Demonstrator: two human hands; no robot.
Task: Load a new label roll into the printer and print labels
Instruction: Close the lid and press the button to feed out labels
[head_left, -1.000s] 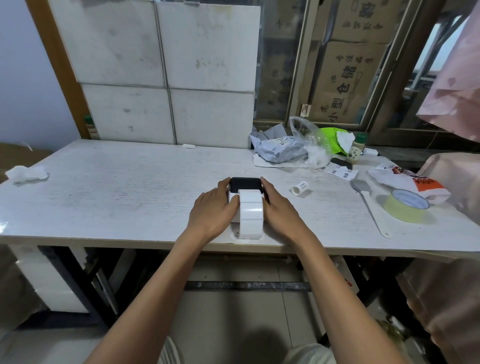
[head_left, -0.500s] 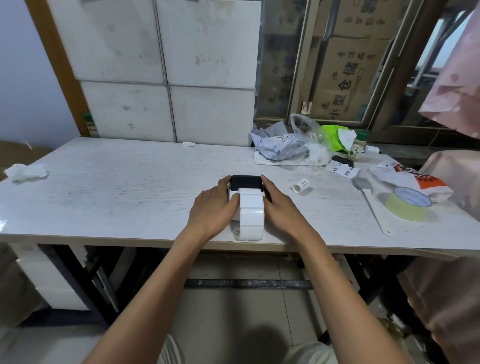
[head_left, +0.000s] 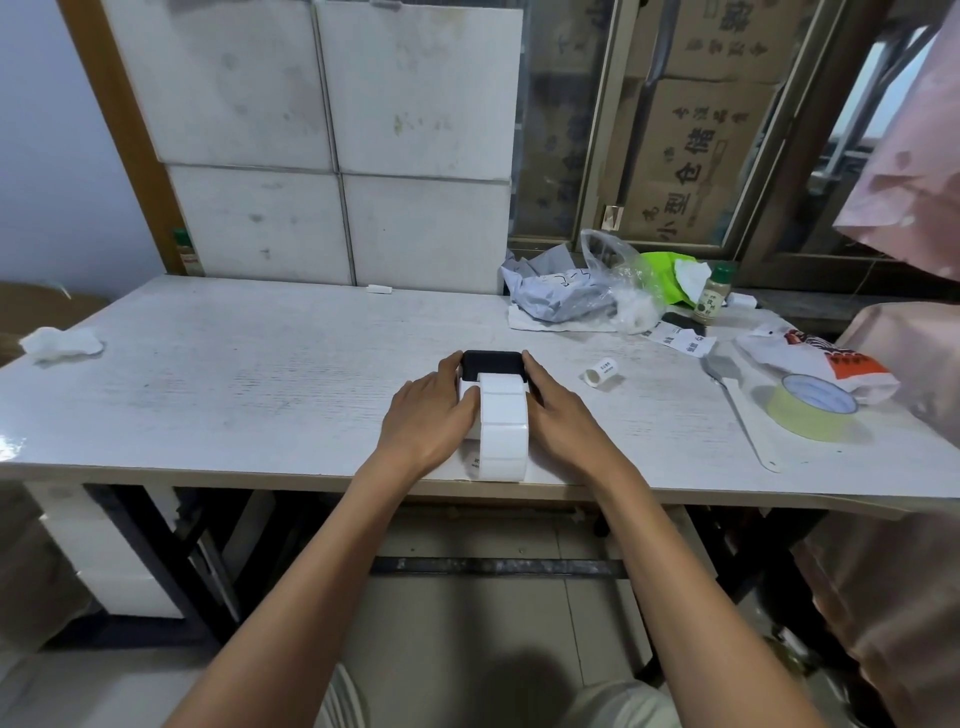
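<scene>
I saw my left hand (head_left: 426, 415) curled flat against the left side of the small white label printer with a black top (head_left: 492, 365), fingers pressed along its body, thumb reaching the black back edge. My right hand (head_left: 563, 418) mirrored it on the right side, fingers half-closed against the casing. Together they clasped the printer between them rather than either one gripping it alone. The wide white roll of blank labels (head_left: 503, 427) sat between my hands, arching from the black top at 12 o'clock down toward the table edge at 6 o'clock. A tiny printed mark showed at its lower left corner, too small to read.

The printer rested on the pale wood-grain tabletop (head_left: 260, 379), near the front edge. At 2 o'clock from my hands lay a small empty white label core (head_left: 601, 371) on its side, with writing I could not make out. Further at 3 o'clock sat a pale yellow-green roll of tape (head_left: 810, 413), beside a white long-handled flat tool (head_left: 743, 415). Printed white label slips (head_left: 680, 340) lay at 2 o'clock, text illegible. Behind the glass at 1 o'clock stood a brown cardboard carton (head_left: 696, 156) bearing large characters "小型仓储". A crumpled white tissue (head_left: 60, 343) lay far off at 9 o'clock.
</scene>
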